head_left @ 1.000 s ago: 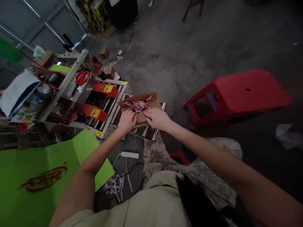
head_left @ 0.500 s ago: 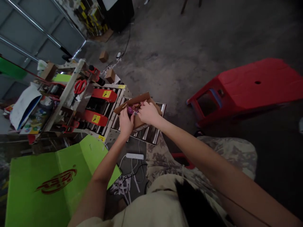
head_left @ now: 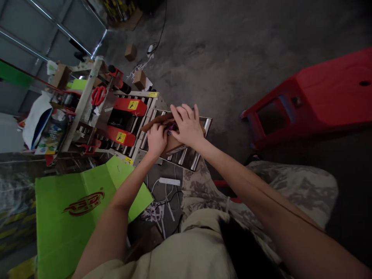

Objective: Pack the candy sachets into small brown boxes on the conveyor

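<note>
Filling the top of the view, a grey floor (head_left: 221, 46) spreads beyond everything else. Measured from the cardboard box (head_left: 174, 145), a red-and-grey roller machine (head_left: 120, 136) stands between nine and ten o'clock, a red stool (head_left: 328, 93) between two and three, and a printed green sheet (head_left: 65, 228) toward eight. The box itself sits near the centre, on a short roller section (head_left: 187, 157) beside the machine, with a flap (head_left: 155, 121) raised. The right hand (head_left: 188, 126) lies over the box's two o'clock side, fingers straight and slightly apart, thumb aimed toward nine; whether it touches the flap, I cannot tell. The left hand (head_left: 157, 139) is at the eight o'clock side, fingers bent and close together; whether they pinch anything, I cannot tell. A white power strip (head_left: 169, 181) lies at six, red-handled scissors (head_left: 99, 95) at ten, and purple contents (head_left: 173, 127) peek out between the hands.
</note>
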Demonstrator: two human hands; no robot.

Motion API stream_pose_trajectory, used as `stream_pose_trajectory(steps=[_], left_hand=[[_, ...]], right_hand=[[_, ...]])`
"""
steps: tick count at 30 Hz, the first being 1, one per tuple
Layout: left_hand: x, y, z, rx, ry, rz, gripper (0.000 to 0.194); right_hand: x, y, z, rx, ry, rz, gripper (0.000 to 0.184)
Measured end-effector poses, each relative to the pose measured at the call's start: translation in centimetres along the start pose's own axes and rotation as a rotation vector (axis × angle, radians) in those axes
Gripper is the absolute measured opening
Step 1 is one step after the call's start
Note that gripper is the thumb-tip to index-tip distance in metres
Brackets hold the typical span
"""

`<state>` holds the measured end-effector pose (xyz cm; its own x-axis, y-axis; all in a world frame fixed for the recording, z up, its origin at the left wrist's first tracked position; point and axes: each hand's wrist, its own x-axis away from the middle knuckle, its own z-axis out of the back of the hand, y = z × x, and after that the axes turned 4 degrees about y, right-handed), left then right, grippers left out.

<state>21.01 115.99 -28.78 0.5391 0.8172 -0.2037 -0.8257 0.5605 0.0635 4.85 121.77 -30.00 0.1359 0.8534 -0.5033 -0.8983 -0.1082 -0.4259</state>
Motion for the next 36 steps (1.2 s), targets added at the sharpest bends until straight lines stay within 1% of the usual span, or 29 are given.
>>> stream_pose_trajectory(steps=[2,3,4,5,6,8,9,10,11,12,14,15,16,17,18,20,22,23,25,26,27,28,30,32,33,34,35,36], left_hand=[[1.0,0.1,0.0,0.022,0.226,0.072,0.041],[1.4,0.2,-0.1,0.03,0.311,0.085,0.051],[1.7,0.3,-0.1,0.039,0.344,0.069,0.062],[2.1,0.4,-0.2,0.05,0.32,0.022,0.076],[2.3,0.5,-0.4,0.057,0.253,-0.044,0.091],[2.8,1.0,-0.6,0.052,0.081,-0.169,0.118],[3.0,1.2,-0.7,0.04,0.022,-0.203,0.126],[3.1,1.3,-0.8,0.027,-0.008,-0.213,0.128],[3.1,1.3,-0.8,0.018,-0.019,-0.213,0.125],[3.0,1.0,-0.7,0.017,-0.026,-0.221,0.118],[2.4,-0.1,-0.6,0.037,-0.047,-0.274,0.106],[1.7,-1.1,-0.5,0.052,-0.063,-0.321,0.104],[0.9,-2.2,-0.4,0.07,-0.086,-0.38,0.103],[0.0,-3.5,-0.3,0.091,-0.116,-0.45,0.104],[-1.0,-4.7,-0.2,0.111,-0.152,-0.527,0.105],[-3.1,-7.2,0.1,0.139,-0.232,-0.666,0.107],[-4.6,-9.4,0.6,0.127,-0.296,-0.73,0.105],[-5.1,-10.3,0.9,0.103,-0.316,-0.725,0.104],[-5.0,-12.0,1.9,0.032,-0.314,-0.64,0.1],[-4.4,-12.6,2.3,-0.008,-0.28,-0.563,0.097],[-3.4,-13.2,2.7,-0.04,-0.219,-0.473,0.094],[-2.1,-13.5,3.0,-0.058,-0.132,-0.377,0.089],[1.5,-13.4,2.9,-0.033,0.102,-0.195,0.079],[5.5,-12.2,1.9,0.049,0.345,-0.04,0.072],[7.4,-11.3,1.0,0.091,0.433,0.029,0.071],[9.2,-10.2,0.1,0.139,0.493,0.093,0.071],[10.6,-9.0,-0.9,0.198,0.522,0.151,0.073],[11.7,-7.7,-2.0,0.27,0.53,0.202,0.074]], right_hand=[[0.4,-0.1,-0.1,-0.001,0.024,-0.044,0.048],[0.6,-0.1,-0.2,0.003,0.032,-0.06,0.039],[0.7,-0.1,-0.2,0.005,0.036,-0.071,0.034],[0.6,0.0,-0.2,-0.001,0.03,-0.076,0.031],[0.5,0.2,-0.1,-0.021,0.005,-0.071,0.029],[-0.2,1.3,0.3,-0.108,-0.115,-0.024,0.025],[-0.6,2.1,0.6,-0.163,-0.189,0.009,0.025],[-1.1,3.1,1.0,-0.209,-0.252,0.04,0.027],[-1.5,4.3,1.3,-0.235,-0.302,0.069,0.033],[-1.8,5.4,1.6,-0.239,-0.342,0.094,0.045],[-1.8,7.2,2.1,-0.203,-0.411,0.142,0.08],[-1.4,7.6,2.2,-0.183,-0.447,0.174,0.092],[-0.7,7.6,2.3,-0.17,-0.474,0.206,0.096],[0.1,7.2,2.3,-0.165,-0.475,0.226,0.096],[1.1,6.3,2.2,-0.161,-0.447,0.222,0.092],[3.1,3.8,1.7,-0.142,-0.334,0.134,0.082],[4.3,1.0,0.6,-0.118,-0.228,0.003,0.075],[4.4,-0.4,-0.2,-0.113,-0.196,-0.043,0.073],[3.1,-3.0,-2.3,-0.127,-0.18,-0.077,0.074],[1.9,-4.2,-3.6,-0.142,-0.184,-0.072,0.075],[0.4,-5.4,-4.9,-0.158,-0.188,-0.065,0.075],[-1.3,-6.6,-6.3,-0.17,-0.195,-0.059,0.075],[-5.0,-9.2,-8.8,-0.167,-0.226,-0.057,0.073],[-8.3,-11.6,-10.3,-0.126,-0.273,-0.069,0.076],[-9.5,-12.4,-10.7,-0.108,-0.311,-0.066,0.081],[-10.3,-12.9,-10.8,-0.094,-0.35,-0.064,0.088],[-10.6,-12.8,-10.7,-0.112,-0.412,-0.026,0.095],[-10.5,-12.2,-10.4,-0.153,-0.461,0.01,0.102]])
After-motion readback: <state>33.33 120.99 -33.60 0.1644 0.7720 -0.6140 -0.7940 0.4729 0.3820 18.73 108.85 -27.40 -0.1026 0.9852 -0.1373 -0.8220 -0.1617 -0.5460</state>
